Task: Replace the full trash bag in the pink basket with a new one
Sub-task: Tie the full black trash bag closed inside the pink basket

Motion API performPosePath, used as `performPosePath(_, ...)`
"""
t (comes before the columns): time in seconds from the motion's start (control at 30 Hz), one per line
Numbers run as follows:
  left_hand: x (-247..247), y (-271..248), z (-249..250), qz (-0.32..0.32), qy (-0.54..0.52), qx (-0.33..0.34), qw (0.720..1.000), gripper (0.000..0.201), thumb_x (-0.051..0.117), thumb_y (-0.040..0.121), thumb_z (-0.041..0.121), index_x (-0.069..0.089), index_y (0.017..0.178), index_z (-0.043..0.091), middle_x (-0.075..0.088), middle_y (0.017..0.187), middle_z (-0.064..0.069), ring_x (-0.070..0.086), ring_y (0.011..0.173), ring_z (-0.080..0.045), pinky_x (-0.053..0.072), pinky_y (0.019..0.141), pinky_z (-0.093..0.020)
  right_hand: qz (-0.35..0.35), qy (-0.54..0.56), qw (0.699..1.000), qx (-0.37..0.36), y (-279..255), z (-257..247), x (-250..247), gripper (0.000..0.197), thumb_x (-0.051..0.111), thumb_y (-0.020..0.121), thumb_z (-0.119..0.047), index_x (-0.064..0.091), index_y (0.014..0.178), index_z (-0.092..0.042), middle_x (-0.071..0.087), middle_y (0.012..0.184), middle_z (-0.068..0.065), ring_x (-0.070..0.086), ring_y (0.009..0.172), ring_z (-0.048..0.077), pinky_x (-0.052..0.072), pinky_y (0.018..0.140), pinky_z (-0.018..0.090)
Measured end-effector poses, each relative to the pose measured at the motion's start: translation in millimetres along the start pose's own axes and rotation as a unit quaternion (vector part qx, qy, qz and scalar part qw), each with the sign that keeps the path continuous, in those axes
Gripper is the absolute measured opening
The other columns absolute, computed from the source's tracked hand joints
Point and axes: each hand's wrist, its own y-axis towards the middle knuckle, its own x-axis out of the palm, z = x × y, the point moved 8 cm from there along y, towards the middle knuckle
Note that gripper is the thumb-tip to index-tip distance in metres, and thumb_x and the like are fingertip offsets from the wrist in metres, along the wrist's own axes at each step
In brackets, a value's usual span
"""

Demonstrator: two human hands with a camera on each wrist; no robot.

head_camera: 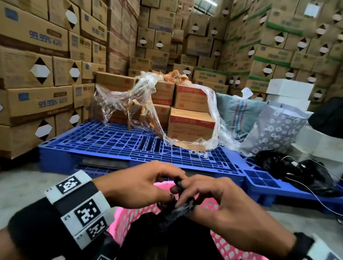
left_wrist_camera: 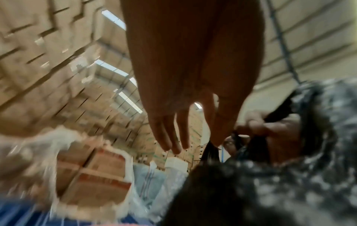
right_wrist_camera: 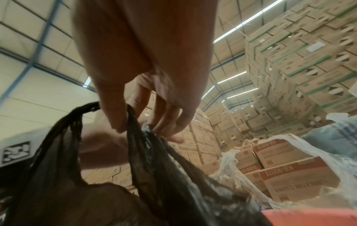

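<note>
A full black trash bag [head_camera: 165, 246] sits inside the pink perforated basket [head_camera: 235, 257] at the bottom centre of the head view. Both hands meet just above it. My left hand [head_camera: 170, 185] pinches one twisted black strand of the bag's top. My right hand [head_camera: 182, 195] pinches the other. The right wrist view shows my right hand [right_wrist_camera: 150, 122] with thumb and fingers closed round a black strand of the bag [right_wrist_camera: 154, 175], above the basket rim [right_wrist_camera: 309, 217]. In the blurred left wrist view my left hand [left_wrist_camera: 193, 142] touches the bag [left_wrist_camera: 251, 191] with its thumb.
A blue plastic pallet [head_camera: 143, 148] lies just beyond the basket, carrying cartons [head_camera: 191, 119] draped in loose clear wrap. Black bags and white cables [head_camera: 302, 172] lie on its right end beside a floral bag [head_camera: 277, 129]. Tall carton stacks [head_camera: 23, 70] wall in the grey floor [head_camera: 9, 192].
</note>
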Motion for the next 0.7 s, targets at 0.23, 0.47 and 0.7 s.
performPosePath(0.23,-25.1,-16.1,-28.9,0.035,0.053,-0.079,0.995,0.020,0.070,0.073,0.035,0.064,0.068,0.016,0.063,0.110,0.003,0.057,0.106,-0.005,0.044,0.095,-0.032,-0.107,-0.039,0.990,0.084,-14.5,19.3,-10.7,0.005,0.065,0.073,-0.030,0.065,0.068,-0.029,0.065,0.107,-0.011,0.058,0.107,0.005,0.046,0.092,0.034)
performPosePath(0.47,-30.5,-40.0,-69.3,0.013,0.145,-0.170,0.975,0.033,0.072,0.077,0.032,0.062,0.064,0.003,0.072,0.062,-0.009,0.062,0.053,-0.011,0.044,0.051,-0.023,-0.104,-0.051,0.982,0.150,-28.6,49.9,-31.5,0.047,0.066,0.071,-0.057,0.064,0.072,-0.010,0.070,0.076,0.017,0.062,0.064,0.019,0.051,0.063,0.042)
performPosePath(0.7,-10.1,-49.5,-79.8,-0.068,0.056,-0.197,0.976,0.019,0.070,0.080,0.021,0.062,0.093,0.009,0.063,0.062,-0.007,0.057,0.045,-0.014,0.043,0.045,-0.019,0.039,0.112,0.976,0.182,-32.5,64.0,-52.0,0.057,0.077,0.060,-0.049,0.063,0.061,0.007,0.068,0.058,0.021,0.065,0.054,0.024,0.053,0.055,0.025)
